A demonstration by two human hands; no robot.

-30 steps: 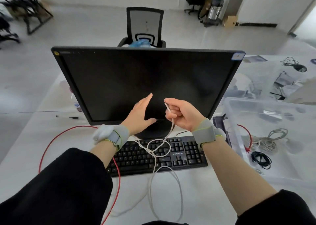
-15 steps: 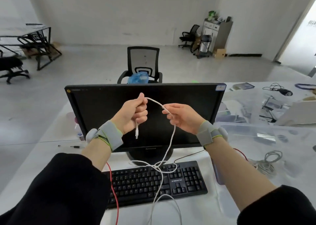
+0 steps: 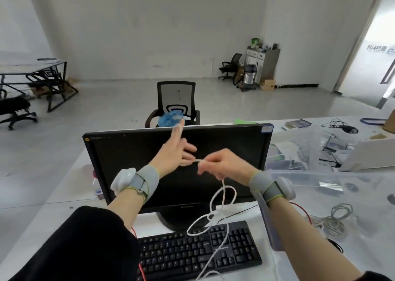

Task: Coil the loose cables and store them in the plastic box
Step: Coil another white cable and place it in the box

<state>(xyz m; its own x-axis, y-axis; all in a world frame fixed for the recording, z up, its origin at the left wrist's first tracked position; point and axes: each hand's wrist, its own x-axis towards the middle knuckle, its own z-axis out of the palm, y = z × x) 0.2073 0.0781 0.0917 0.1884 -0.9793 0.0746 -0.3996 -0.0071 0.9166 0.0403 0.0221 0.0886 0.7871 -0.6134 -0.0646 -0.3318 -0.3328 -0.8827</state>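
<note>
A thin white cable (image 3: pixel 223 192) hangs from my right hand (image 3: pixel 224 165), which pinches it in front of the monitor. A short stretch runs left to the fingers of my left hand (image 3: pixel 174 154), whose fingers are spread and straight, the index pointing up. How the cable sits on that hand is blurred. Below, the cable forms loose loops over the keyboard (image 3: pixel 192 255) and trails off the bottom edge. The clear plastic box (image 3: pixel 310 174) stands to the right, with a coiled grey cable (image 3: pixel 336 219) inside.
A black monitor (image 3: pixel 136 152) stands right behind my hands. A red cable (image 3: pixel 140 269) runs by the keyboard's left side, another red strand (image 3: pixel 303 209) by the box. Bags, papers and a black cable (image 3: pixel 342 127) clutter the far right. An office chair (image 3: pixel 176 101) stands behind the desk.
My left hand has opened from its grip on the cable end and spread its fingers. The right hand stays pinched on the cable. The view has tilted up and the loops have lifted.
</note>
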